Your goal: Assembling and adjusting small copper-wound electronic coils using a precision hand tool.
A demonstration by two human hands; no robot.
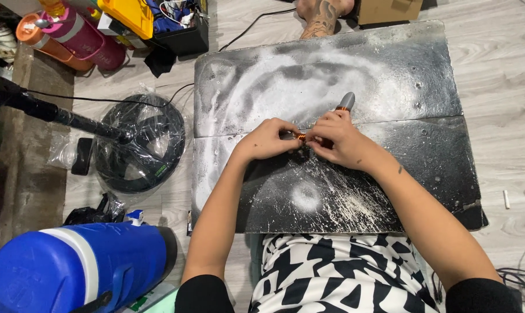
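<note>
Both of my hands meet over the middle of a black board (390,75) smeared with white powder. My left hand (268,140) pinches a small coil of copper-coloured wire (301,137) between its fingertips. My right hand (338,142) grips the other side of the same coil and also holds a grey pen-shaped tool (346,102) with a copper band, which points away from me. The part of the coil inside my fingers is hidden.
A black wire spool in clear plastic (140,145) lies on the floor to the left, with a black pole (53,113) across it. A blue and white jug (77,266) stands near left. Another person's tattooed foot (320,17) rests beyond the board. Bottles and a crate sit far left.
</note>
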